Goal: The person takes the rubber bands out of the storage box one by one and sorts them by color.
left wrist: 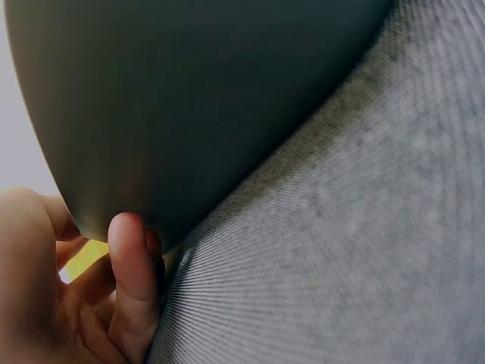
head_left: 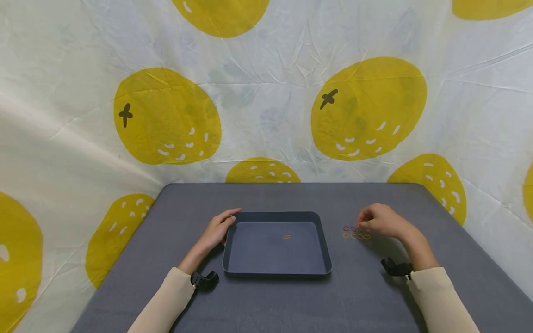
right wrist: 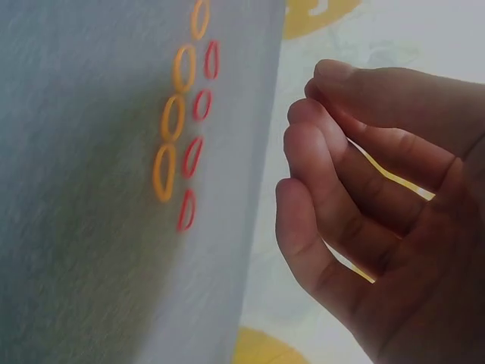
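Observation:
My left hand [head_left: 217, 229] grips the left wall of a dark, shallow rectangular tray [head_left: 276, 276] near its far corner. In the left wrist view, fingertips [left wrist: 129, 239] press against the tray's outer wall [left wrist: 174, 114]. A single orange rubber band [head_left: 287, 237] lies inside the tray. To the right of the tray, my right hand [head_left: 382, 219] hovers over two rows of small rubber bands, one of red bands [right wrist: 216, 61] and one of orange bands [right wrist: 175, 117]. Its fingers are loosely bent, with the thumb close to the index fingertip; nothing shows between them.
A grey cloth-covered table [head_left: 270, 305] carries the tray and the bands. Behind and beside it hangs a white curtain [head_left: 266, 115] printed with large yellow fruit. Black wrist cameras sit on both forearms, low over the table.

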{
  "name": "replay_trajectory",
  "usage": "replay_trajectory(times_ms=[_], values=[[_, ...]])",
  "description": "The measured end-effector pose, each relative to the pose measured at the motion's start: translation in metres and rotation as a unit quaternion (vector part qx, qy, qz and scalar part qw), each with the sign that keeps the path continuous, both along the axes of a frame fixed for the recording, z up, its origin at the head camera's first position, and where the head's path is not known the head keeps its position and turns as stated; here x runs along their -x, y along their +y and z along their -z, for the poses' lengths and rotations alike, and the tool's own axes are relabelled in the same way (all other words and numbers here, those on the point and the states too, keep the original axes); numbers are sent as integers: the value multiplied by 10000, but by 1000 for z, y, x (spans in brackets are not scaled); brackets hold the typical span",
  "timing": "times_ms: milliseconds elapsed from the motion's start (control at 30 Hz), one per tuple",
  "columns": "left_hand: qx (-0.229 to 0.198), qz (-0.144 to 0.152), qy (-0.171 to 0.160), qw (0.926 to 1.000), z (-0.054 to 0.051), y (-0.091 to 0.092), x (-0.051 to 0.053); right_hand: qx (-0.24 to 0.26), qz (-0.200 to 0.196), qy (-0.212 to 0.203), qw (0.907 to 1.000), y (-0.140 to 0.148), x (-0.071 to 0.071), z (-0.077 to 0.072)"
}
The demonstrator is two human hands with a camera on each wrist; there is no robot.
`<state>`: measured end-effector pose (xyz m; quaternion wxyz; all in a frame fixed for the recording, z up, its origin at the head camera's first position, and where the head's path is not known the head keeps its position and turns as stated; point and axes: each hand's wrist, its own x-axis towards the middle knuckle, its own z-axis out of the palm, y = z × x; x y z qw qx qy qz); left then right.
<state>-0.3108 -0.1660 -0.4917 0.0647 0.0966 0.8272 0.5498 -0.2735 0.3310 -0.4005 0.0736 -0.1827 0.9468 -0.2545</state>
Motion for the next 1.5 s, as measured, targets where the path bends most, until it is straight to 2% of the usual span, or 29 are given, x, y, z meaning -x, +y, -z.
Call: replay_trajectory(times_ms=[500, 767, 1167, 1500], values=[[106, -48, -29, 9999, 1, -3, -2, 205, -265, -155, 9993, -46, 14, -7], [76, -24, -9, 10000, 3, -3, -2, 196, -500, 85, 9985, -77, 20, -10], [96, -2, 22, 10000, 2, -1, -2, 423, -689, -170, 9966, -117, 29, -15], [49, -13, 16, 10000, 0, 1, -1, 494, -987, -181, 9937, -139, 37, -10]])
